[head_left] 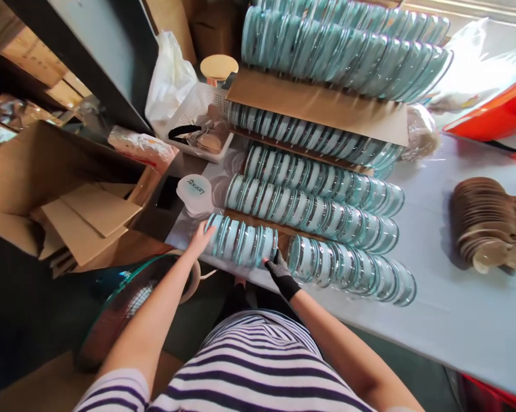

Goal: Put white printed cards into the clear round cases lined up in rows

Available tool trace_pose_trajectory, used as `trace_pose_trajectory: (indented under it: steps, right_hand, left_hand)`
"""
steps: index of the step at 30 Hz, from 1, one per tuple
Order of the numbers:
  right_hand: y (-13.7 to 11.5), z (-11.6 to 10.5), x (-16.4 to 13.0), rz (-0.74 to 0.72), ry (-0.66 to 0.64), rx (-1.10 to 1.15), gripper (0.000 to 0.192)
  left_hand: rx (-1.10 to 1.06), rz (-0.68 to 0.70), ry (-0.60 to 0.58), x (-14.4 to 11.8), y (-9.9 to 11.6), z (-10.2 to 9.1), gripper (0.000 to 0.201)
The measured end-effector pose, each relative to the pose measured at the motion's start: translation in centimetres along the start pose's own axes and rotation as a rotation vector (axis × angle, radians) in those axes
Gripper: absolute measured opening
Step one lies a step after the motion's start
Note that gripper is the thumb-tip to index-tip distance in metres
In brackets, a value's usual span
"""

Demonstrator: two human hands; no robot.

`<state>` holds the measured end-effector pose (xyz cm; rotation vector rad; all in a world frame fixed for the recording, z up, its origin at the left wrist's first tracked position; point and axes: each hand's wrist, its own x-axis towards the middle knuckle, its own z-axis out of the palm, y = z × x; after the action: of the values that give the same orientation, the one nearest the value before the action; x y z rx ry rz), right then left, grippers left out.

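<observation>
From the head camera, the bare left hand (201, 237) presses flat, fingers spread, against the left end of a short row of clear, teal-tinted round glass discs standing on edge (241, 242). The right hand (278, 269), in a black dotted glove, presses against the row's right end, so the row is squeezed between both palms at the near edge of the pale grey table (455, 309).

Just right of the gloved hand lies a longer row of the same teal glass discs (352, 269), fanned over and leaning to the right. Beyond the held row, further rows of discs (313, 209) lie on brown cardboard sheets (318, 103), stacked in tiers away from the person.

Just above the left hand stands a small stack of white round printed lids (195, 191). Farther out sit a white plastic basket (193, 109) and open brown cardboard boxes (69, 194). Well to the right of the grip is a pile of brown round discs (481, 217).
</observation>
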<state>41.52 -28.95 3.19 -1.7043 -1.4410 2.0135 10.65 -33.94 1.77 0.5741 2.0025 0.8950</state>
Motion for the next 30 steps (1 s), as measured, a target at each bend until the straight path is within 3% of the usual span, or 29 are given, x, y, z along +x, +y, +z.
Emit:
trace_pose_trajectory:
  steps: [4,7,9,10,12,14,16,18,21,25,28,30]
  right_hand:
    - [-0.9,0.6,-0.4,-0.002,0.117,0.016,0.076]
    - [-1.3,-3.1,-2.2,-0.107,0.159,0.102,0.069]
    - [-1.4,-8.8,-4.0,-0.230,0.305,0.027,0.062]
    - [-1.3,-12.5,-5.1,-0.274,0.426,-0.051,0.060]
    - [-0.8,-20.6,-7.2,-0.249,0.732,-0.212,0.064]
    - [0.1,-28.3,-9.0,-0.052,0.949,-0.347,0.074]
    - [1.4,-34.0,-9.9,0.182,0.977,-0.354,0.080]
    - [2.9,-37.1,-10.0,0.337,0.825,-0.239,0.072]
    - [5.5,-38.2,-9.6,0.384,0.587,-0.059,0.055]
    - [9.2,-37.0,-12.6,0.365,0.497,0.078,0.055]
    - [12.4,-35.4,-18.6,0.290,0.521,0.247,0.059]
    - [14.5,-33.4,-23.0,0.248,0.539,0.408,0.060]
  left_hand:
    - [0.152,0.036,0.076,1.9,2.1,0.0,0.037]
    - [0.219,0.322,0.243,-0.4,3.3,1.3,0.048]
    - [0.215,0.542,0.271,-3.2,4.3,3.6,0.051]
    - [0.180,0.600,0.197,-4.8,5.0,5.4,0.050]
    - [0.067,0.599,-0.083,-7.9,6.2,9.9,0.049]
    - [-0.002,0.489,-0.367,-10.2,7.1,15.4,0.059]
    - [0.024,0.296,-0.531,-11.1,7.8,20.6,0.075]
    - [0.053,0.121,-0.604,-10.8,8.2,24.4,0.084]
    - [0.022,0.016,-0.646,-9.4,8.4,26.8,0.077]
    - [0.063,-0.012,-0.659,-9.1,8.2,26.0,0.064]
    - [0.148,0.149,-0.720,-10.2,10.4,25.5,0.066]
    - [0.211,0.380,-0.776,-11.1,14.6,25.9,0.066]
